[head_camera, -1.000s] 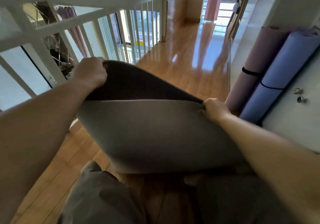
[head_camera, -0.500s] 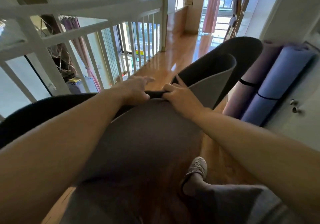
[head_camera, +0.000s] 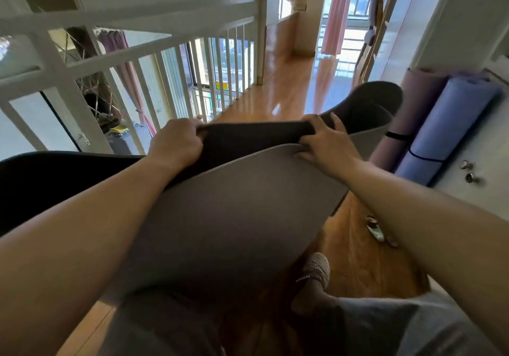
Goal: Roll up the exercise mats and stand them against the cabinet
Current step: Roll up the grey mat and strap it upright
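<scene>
I see the grey exercise mat (head_camera: 234, 218) held up across the centre of the frame, above the wooden floor (head_camera: 292, 91), its dark side folded over on top. The left hand (head_camera: 176, 142) curls tight round the fold, and the right hand (head_camera: 327, 143) pinches the same fold further right. At the right edge, a mauve rolled mat (head_camera: 413, 102) and a blue rolled mat (head_camera: 451, 124) lean against the white cabinet (head_camera: 487, 196).

1. My left hand (head_camera: 176, 142) reaches forward, with the fingers curled around the edge of the grey mat (head_camera: 234, 218).
2. My right hand (head_camera: 327, 142) pinches the same edge, apart from the left.
3. Both forearms are bare and extended.
</scene>
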The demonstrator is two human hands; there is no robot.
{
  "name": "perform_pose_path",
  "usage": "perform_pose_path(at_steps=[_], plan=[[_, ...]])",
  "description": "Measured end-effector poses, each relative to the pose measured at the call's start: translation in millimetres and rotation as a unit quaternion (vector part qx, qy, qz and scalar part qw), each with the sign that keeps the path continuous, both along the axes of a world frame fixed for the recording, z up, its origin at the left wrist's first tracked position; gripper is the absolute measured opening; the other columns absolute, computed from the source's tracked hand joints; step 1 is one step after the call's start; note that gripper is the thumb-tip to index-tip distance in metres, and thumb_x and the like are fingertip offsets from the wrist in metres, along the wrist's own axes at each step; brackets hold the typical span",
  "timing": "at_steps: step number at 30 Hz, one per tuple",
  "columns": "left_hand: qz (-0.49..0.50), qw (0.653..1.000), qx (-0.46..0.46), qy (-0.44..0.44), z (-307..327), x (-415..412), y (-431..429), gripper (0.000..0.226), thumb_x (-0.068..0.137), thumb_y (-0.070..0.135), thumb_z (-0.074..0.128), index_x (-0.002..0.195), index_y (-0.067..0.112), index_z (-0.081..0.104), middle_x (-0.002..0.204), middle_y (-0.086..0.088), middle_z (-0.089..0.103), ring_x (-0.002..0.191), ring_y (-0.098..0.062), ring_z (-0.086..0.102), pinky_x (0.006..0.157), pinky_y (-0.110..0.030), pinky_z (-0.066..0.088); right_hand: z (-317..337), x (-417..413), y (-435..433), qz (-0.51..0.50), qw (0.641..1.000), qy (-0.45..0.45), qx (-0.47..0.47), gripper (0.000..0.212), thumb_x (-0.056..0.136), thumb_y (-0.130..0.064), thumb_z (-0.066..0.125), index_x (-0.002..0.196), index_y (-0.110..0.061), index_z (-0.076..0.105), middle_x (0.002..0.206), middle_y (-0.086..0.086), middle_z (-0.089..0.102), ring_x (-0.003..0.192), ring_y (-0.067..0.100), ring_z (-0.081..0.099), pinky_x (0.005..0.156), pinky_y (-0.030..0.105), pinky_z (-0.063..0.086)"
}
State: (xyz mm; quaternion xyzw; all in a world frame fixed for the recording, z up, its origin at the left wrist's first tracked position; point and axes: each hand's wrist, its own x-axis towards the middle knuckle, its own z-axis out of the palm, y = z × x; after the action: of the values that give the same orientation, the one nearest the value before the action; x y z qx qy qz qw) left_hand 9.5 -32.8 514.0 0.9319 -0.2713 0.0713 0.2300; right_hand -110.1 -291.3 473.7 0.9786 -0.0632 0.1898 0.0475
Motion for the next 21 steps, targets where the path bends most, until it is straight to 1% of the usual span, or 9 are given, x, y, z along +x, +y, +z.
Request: perform_pose_path(at_steps=[2, 4, 6, 9, 11, 13, 16, 19, 21], plan=[[0.016, 1.0, -0.021, 0.0, 3, 5, 1, 0.024, 0.097, 0.014, 0.046, 0.109, 0.012, 0.066, 0.103, -0.015, 0.066, 0.098, -0.032, 0.059, 0.09, -0.043, 0.046, 4, 0, -6, -0.039, 0.999, 0.006, 0.024, 0.013, 0.089, -0.033, 0.063, 0.092, -0.024, 0.071, 0.146, 0.003, 0.033, 0.128, 0.033, 0.042, 0.118, 0.054, 0.002], [0.028, 0.999, -0.037, 0.003, 6, 7, -3, 0.024, 0.097, 0.013, 0.045, 0.108, 0.01, 0.067, 0.101, -0.015, 0.066, 0.094, -0.03, 0.058, 0.086, -0.039, 0.045, 7, 0, -12, -0.076, 0.996, 0.003, 0.056, 0.012, 0.09, -0.028, 0.062, 0.087, -0.021, 0.07, 0.135, 0.005, 0.04, 0.116, 0.032, 0.05, 0.116, 0.058, 0.001], [0.039, 0.997, -0.061, 0.012, 8, 10, -8, 0.024, 0.097, 0.013, 0.045, 0.108, 0.008, 0.067, 0.1, -0.016, 0.066, 0.092, -0.029, 0.058, 0.082, -0.037, 0.043, 10, 2, -16, -0.098, 0.993, -0.018, 0.07, 0.016, 0.093, -0.024, 0.058, 0.088, -0.015, 0.07, 0.123, 0.006, 0.044, 0.108, 0.032, 0.053, 0.115, 0.062, 0.001], [0.059, 0.993, -0.104, 0.008, 18, 17, -14, 0.025, 0.098, 0.014, 0.045, 0.108, 0.004, 0.066, 0.1, -0.019, 0.065, 0.095, -0.034, 0.058, 0.079, -0.034, 0.039, 30, 12, -18, -0.096, 0.99, -0.076, 0.068, 0.021, 0.096, -0.018, 0.052, 0.091, -0.009, 0.07, 0.115, 0.008, 0.045, 0.106, 0.035, 0.049, 0.115, 0.062, 0.003], [0.066, 0.99, -0.125, 0.017, 25, 20, -17, 0.028, 0.1, 0.017, 0.043, 0.109, 0.002, 0.065, 0.095, -0.017, 0.063, 0.091, -0.032, 0.055, 0.077, -0.033, 0.037, 54, 21, -20, -0.082, 0.989, -0.111, 0.05, 0.02, 0.096, -0.015, 0.052, 0.092, -0.006, 0.069, 0.116, 0.011, 0.047, 0.109, 0.038, 0.046, 0.115, 0.061, 0.001], [0.063, 0.985, -0.148, 0.066, 30, 23, -19, 0.029, 0.101, 0.02, 0.041, 0.11, 0.003, 0.063, 0.093, -0.014, 0.06, 0.089, -0.029, 0.055, 0.078, -0.035, 0.039, 81, 31, -23, -0.059, 0.988, -0.142, 0.015, 0.018, 0.094, -0.015, 0.054, 0.091, -0.005, 0.068, 0.119, 0.013, 0.049, 0.112, 0.039, 0.044, 0.115, 0.058, -0.006], [0.04, 0.971, -0.174, 0.16, 29, 29, -23, 0.03, 0.102, 0.023, 0.039, 0.117, 0.006, 0.058, 0.105, -0.019, 0.062, 0.099, -0.033, 0.058, 0.085, -0.04, 0.044, 114, 45, -24, -0.04, 0.983, -0.169, -0.052, 0.022, 0.095, -0.017, 0.053, 0.091, -0.005, 0.071, 0.121, 0.014, 0.052, 0.112, 0.035, 0.049, 0.113, 0.057, -0.011], [0.015, 0.948, -0.216, 0.234, 19, 29, -29, 0.027, 0.102, 0.02, 0.038, 0.115, 0.007, 0.057, 0.107, -0.02, 0.063, 0.096, -0.032, 0.061, 0.081, -0.036, 0.045, 134, 59, -21, -0.036, 0.98, -0.165, -0.103, 0.025, 0.096, -0.017, 0.049, 0.095, -0.007, 0.071, 0.118, 0.012, 0.052, 0.112, 0.033, 0.051, 0.113, 0.059, -0.012], [-0.006, 0.934, -0.202, 0.294, 11, 27, -33, 0.025, 0.101, 0.016, 0.042, 0.119, 0.006, 0.055, 0.105, -0.015, 0.064, 0.095, -0.028, 0.062, 0.076, -0.034, 0.048, 139, 66, -16, -0.028, 0.98, -0.147, -0.13, 0.024, 0.096, -0.019, 0.049, 0.096, -0.01, 0.071, 0.117, 0.01, 0.052, 0.111, 0.031, 0.051, 0.113, 0.061, -0.011]])
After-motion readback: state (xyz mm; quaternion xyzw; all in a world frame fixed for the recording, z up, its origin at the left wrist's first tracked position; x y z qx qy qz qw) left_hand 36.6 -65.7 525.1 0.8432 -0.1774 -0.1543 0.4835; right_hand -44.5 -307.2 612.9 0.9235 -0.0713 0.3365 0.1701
